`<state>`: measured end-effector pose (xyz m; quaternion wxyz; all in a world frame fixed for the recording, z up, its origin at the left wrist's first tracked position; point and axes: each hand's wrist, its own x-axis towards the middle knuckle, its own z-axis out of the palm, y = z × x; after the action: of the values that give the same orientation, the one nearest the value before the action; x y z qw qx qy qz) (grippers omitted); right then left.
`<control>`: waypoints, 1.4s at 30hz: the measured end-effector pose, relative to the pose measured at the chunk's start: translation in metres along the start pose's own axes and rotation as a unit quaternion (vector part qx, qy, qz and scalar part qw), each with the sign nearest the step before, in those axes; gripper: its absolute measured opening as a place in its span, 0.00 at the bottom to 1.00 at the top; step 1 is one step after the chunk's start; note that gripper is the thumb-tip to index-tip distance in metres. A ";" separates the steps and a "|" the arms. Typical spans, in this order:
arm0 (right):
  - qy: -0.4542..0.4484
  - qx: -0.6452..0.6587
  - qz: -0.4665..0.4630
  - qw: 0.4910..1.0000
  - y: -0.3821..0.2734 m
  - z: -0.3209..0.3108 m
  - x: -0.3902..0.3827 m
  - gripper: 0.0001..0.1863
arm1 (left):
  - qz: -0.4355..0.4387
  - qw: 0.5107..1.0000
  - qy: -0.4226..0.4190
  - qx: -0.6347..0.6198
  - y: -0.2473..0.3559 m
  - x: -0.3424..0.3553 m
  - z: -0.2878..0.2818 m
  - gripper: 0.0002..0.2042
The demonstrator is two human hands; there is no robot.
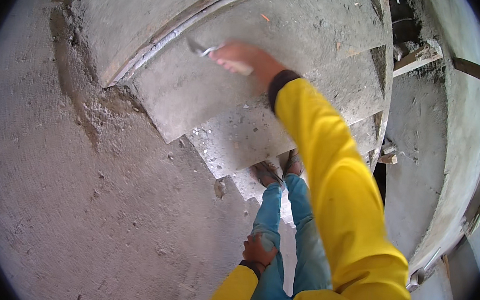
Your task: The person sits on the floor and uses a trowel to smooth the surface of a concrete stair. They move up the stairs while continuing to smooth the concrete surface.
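Concrete steps [173, 95] beneath the outstretched right hand [240, 57], curled around a blurred, probable trowel [200, 48].

A single head-worn fisheye camera looks steeply down on concrete steps [198, 100] from close above

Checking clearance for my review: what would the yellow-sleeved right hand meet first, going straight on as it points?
Past the grey metal-bladed tool it holds, the right hand would probably meet the long, pale, wood-edged strip first, though depth is unclear.
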<state>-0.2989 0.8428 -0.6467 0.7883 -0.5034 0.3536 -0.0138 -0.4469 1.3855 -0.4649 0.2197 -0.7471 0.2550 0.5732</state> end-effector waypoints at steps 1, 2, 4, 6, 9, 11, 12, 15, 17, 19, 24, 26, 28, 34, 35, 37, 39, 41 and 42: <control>0.025 -0.010 0.018 0.999 -0.005 0.001 -0.009 0.14 | -0.013 1.000 0.002 0.002 -0.006 -0.002 0.002 0.43; 0.050 -0.020 0.037 0.998 -0.013 -0.003 -0.022 0.13 | -0.027 1.000 0.003 0.002 -0.012 -0.007 0.004 0.43; 0.067 0.028 0.099 0.992 -0.018 -0.038 -0.043 0.10 | -0.025 1.000 0.005 0.011 -0.007 -0.007 0.003 0.43; 0.134 0.186 0.077 0.970 -0.002 -0.063 -0.066 0.10 | -0.017 0.999 0.004 0.026 -0.002 -0.007 -0.001 0.43; 0.379 0.251 0.020 0.891 0.014 -0.054 -0.086 0.10 | -0.016 0.999 -0.007 0.028 0.004 -0.008 -0.010 0.43; 0.417 0.197 0.018 0.887 0.022 -0.038 -0.087 0.09 | -0.026 0.999 -0.011 0.019 0.007 -0.007 -0.015 0.43; 0.413 0.137 0.001 0.901 0.030 -0.031 -0.084 0.09 | -0.028 0.999 -0.016 0.016 0.011 -0.007 -0.014 0.43; 0.287 0.107 0.011 0.952 0.024 -0.008 -0.073 0.09 | -0.001 1.000 -0.003 0.026 0.006 -0.009 -0.013 0.44; 0.277 0.156 0.012 0.948 0.026 -0.009 -0.083 0.10 | 0.003 1.000 -0.005 0.017 0.004 -0.007 -0.010 0.44; 0.367 0.223 -0.006 0.903 0.050 -0.014 -0.102 0.10 | -0.002 1.000 -0.009 0.019 0.003 -0.006 -0.016 0.44; 0.515 0.352 0.055 0.779 0.065 -0.020 -0.169 0.10 | -0.020 0.999 -0.015 0.034 0.010 -0.004 -0.023 0.43; 0.499 0.234 0.025 0.834 0.057 -0.005 -0.160 0.10 | -0.025 0.999 -0.011 0.035 0.006 -0.006 -0.021 0.43; 0.460 0.088 -0.038 0.883 0.056 -0.012 -0.128 0.13 | -0.006 0.999 -0.009 0.044 0.014 0.000 -0.020 0.43; 0.347 0.042 0.048 0.936 0.067 -0.003 -0.124 0.17 | -0.009 0.999 -0.022 0.041 0.015 -0.007 -0.024 0.43; 0.426 -0.004 0.009 0.905 0.095 -0.008 -0.136 0.16 | -0.006 0.999 -0.022 0.045 0.019 -0.007 -0.025 0.43; 0.496 0.106 0.029 0.861 0.114 0.005 -0.163 0.15 | -0.018 0.999 -0.015 0.039 0.014 -0.007 -0.026 0.43; 0.542 0.141 0.046 0.827 0.105 0.006 -0.174 0.17 | -0.021 0.999 -0.009 0.034 0.009 -0.005 -0.023 0.43; 0.592 -0.095 0.008 0.800 0.108 0.001 -0.159 0.17 | -0.023 0.999 -0.003 0.037 0.005 -0.008 -0.014 0.43; 0.556 -0.175 -0.093 0.807 0.102 -0.016 -0.145 0.16 | -0.016 0.999 -0.002 0.043 0.007 -0.004 -0.013 0.43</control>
<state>-0.4511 0.9356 -0.6537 0.3497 -0.5695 0.6794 -0.3029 -0.4427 1.3723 -0.4584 0.2617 -0.7398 0.2672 0.5593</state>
